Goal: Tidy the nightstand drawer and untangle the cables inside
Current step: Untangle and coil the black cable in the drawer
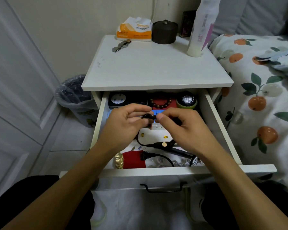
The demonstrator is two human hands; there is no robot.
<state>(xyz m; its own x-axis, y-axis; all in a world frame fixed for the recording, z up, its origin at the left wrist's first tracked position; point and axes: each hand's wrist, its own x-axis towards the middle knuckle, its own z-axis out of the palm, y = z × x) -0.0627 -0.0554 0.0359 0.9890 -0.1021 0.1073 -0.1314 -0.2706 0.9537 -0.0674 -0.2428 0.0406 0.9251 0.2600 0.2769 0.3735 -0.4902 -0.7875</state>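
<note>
Left hand (123, 123) and right hand (178, 125) both pinch the thin black rubber cable (148, 116) over the open white drawer (219, 130). Advice: work the knot loose gently, no yanking.

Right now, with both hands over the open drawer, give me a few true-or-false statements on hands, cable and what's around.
1. Both hands hold the black cable. True: the left hand and the right hand pinch it above the drawer.
2. The drawer is shut. False: it is pulled out.
3. A bead bracelet lies at the drawer's back. True.
4. The tissue pack is inside the drawer. False: it sits on the nightstand top.
5. The metal watch lies on the bed. False: it lies on the nightstand top.
</note>
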